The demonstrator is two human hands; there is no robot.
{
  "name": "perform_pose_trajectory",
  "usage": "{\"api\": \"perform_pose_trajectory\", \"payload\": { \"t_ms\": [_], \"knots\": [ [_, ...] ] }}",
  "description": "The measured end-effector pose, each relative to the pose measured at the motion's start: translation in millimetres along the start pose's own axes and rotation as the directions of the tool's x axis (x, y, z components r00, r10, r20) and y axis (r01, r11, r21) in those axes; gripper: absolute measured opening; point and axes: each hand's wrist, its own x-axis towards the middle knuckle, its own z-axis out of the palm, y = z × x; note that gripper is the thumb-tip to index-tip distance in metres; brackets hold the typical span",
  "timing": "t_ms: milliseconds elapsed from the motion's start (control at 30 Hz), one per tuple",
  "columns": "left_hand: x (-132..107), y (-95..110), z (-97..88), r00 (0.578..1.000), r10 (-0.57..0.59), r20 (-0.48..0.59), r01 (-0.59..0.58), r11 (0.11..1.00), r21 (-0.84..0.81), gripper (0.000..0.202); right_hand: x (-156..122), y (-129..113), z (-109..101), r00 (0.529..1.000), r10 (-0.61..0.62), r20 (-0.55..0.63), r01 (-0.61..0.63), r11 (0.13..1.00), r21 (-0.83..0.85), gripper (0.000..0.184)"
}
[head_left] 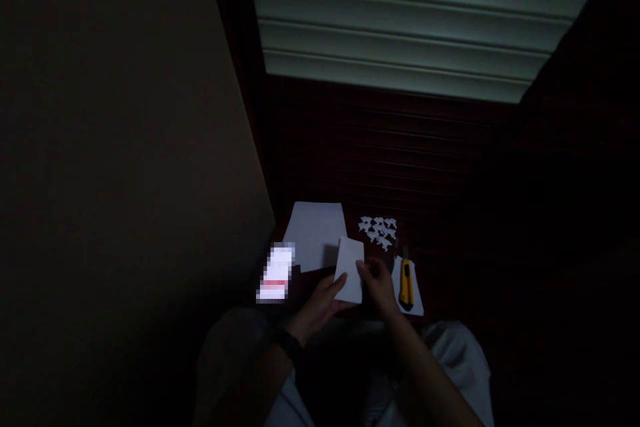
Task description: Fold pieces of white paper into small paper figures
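Note:
Both my hands hold a small white sheet of paper (350, 267) upright over a dark table. My left hand (320, 303) grips its lower left edge, fingers curled round it. My right hand (377, 283) pinches its right edge. A dark watch sits on my left wrist. The scene is dim.
A larger white sheet (316, 233) lies behind the held paper. A heap of several small white folded paper shapes (379, 231) lies at the back right. A yellow utility knife (406, 283) rests on a paper scrap to the right. A blurred bright rectangle (276, 275) lies left.

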Motion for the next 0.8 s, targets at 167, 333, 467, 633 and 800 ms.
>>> {"api": "perform_pose_trajectory", "payload": {
  "t_ms": [167, 333, 467, 633, 800],
  "knots": [
    [-4.0, 0.7, -3.7, 0.998, -0.066, 0.009, 0.066, 0.997, -0.043, 0.043, 5.4, 17.1, -5.1, 0.977, 0.114, 0.178, -0.142, 0.978, 0.156, 0.034],
    [1.4, -11.9, -22.2, 0.993, -0.094, -0.07, 0.097, 0.994, 0.048, 0.045, 6.2, 19.0, -9.1, 0.994, 0.097, 0.058, -0.103, 0.988, 0.113, 0.038],
    [2.5, -22.0, -31.9, 0.993, -0.084, -0.082, 0.095, 0.986, 0.139, 0.042, 8.6, 15.4, -11.1, 0.991, 0.107, 0.079, -0.117, 0.985, 0.129, 0.037],
    [2.2, -26.9, -33.5, 0.994, -0.081, -0.07, 0.092, 0.981, 0.168, 0.041, 15.5, 15.0, -12.7, 0.994, 0.105, 0.042, -0.108, 0.99, 0.092, 0.037],
    [2.6, -29.2, -38.8, 0.991, -0.103, -0.08, 0.116, 0.977, 0.178, 0.04, 23.5, 18.2, -12.2, 0.993, 0.114, 0.04, -0.119, 0.98, 0.16, 0.034]
  ]
}}
